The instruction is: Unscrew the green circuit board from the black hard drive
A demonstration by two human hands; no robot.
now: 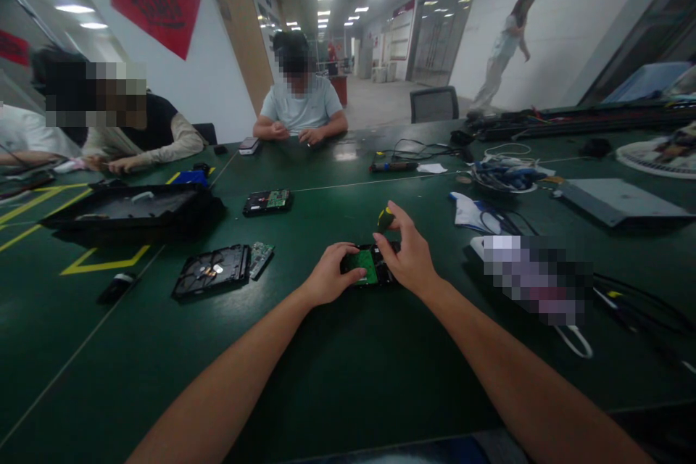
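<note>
A hard drive with a green circuit board (365, 265) lies on the table in front of me. My left hand (333, 273) grips its left side, thumb resting on the board. In my right hand (407, 254) a screwdriver with a black and yellow handle (386, 219) stands upright over the drive's right part, held between finger and thumb. Its tip is hidden by my fingers. To the left lies another hard drive (214, 270), with a loose circuit board (262, 260) against its right edge. Farther back is a third drive (267, 201), board side up.
A black tray-like case (135, 206) stands at the left. On the right are a pixelated pouch (533, 279) with a white strap, a grey metal box (623, 201), and a bowl of cables (505, 174). Co-workers sit across the green table (326, 377); a person (505, 47) walks behind.
</note>
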